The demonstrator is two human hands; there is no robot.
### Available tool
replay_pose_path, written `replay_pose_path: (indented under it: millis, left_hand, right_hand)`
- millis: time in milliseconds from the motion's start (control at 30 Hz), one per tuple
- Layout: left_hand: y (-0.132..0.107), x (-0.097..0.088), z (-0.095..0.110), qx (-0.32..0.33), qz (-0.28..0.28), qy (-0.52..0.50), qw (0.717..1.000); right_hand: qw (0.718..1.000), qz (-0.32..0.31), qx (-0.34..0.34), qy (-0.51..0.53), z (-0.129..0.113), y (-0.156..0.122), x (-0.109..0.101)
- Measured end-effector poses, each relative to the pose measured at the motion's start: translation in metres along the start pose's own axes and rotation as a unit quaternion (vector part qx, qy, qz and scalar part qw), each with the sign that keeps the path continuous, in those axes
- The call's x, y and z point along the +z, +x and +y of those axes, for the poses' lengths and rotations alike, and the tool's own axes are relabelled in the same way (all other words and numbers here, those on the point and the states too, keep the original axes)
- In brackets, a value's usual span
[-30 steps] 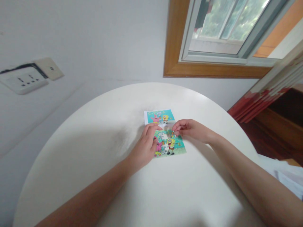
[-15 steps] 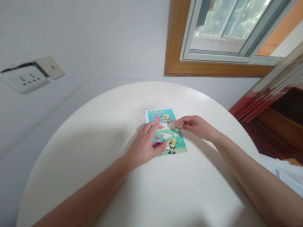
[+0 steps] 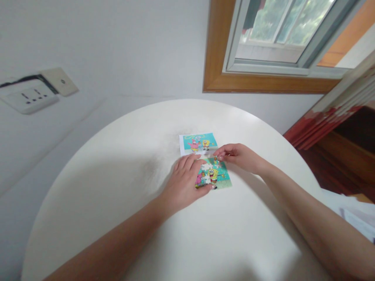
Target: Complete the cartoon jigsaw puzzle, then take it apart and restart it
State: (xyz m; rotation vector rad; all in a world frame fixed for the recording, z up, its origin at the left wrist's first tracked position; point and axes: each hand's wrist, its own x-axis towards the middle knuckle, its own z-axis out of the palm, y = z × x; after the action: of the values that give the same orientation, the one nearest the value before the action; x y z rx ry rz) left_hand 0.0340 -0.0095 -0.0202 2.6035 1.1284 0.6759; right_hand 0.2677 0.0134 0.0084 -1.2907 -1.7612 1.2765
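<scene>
White wall [image 3: 131,47], round white table [image 3: 117,187], and near its middle a flat teal, yellow and pink cartoon jigsaw [image 3: 224,181] with gaps.
Around the jigsaw: a white plastic wall socket [image 3: 31,98] at ten o'clock; the bare left hand [image 3: 184,184] at nine, spread over one side, gripping nothing, probably steadying it; a teal printed sheet [image 3: 199,143] at eleven, perhaps for comparison; the bare right hand [image 3: 240,157] at two, apparently pinching a small printed puzzle piece [image 3: 215,159], likely for fine control; a brown wood-framed window [image 3: 214,76] at one; a red-and-cream fabric curtain [image 3: 314,124] at two.
</scene>
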Motion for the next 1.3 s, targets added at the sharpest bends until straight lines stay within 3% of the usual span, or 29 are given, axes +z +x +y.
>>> replay_pose_path:
  millis: [300, 500, 1033, 1300]
  left_hand:
    - [0.004, -0.012, -0.003, 0.032, 0.005, 0.011, 0.999]
    - [0.010, -0.020, -0.023, 0.030, 0.073, -0.048, 0.996]
    - [0.009, -0.010, -0.028, 0.033, 0.038, -0.084, 0.995]
    - [0.009, -0.009, -0.028, 0.038, 0.036, -0.080, 0.995]
  right_hand:
    - [1.000, 0.005, 0.006, -0.001, 0.002, 0.001, 0.007]
    - [1.000, 0.023, 0.001, -0.019, 0.003, 0.003, 0.010]
    - [1.000, -0.010, -0.010, -0.004, -0.004, -0.001, 0.007]
    - [0.995, -0.065, -0.006, -0.078, -0.012, -0.008, 0.026]
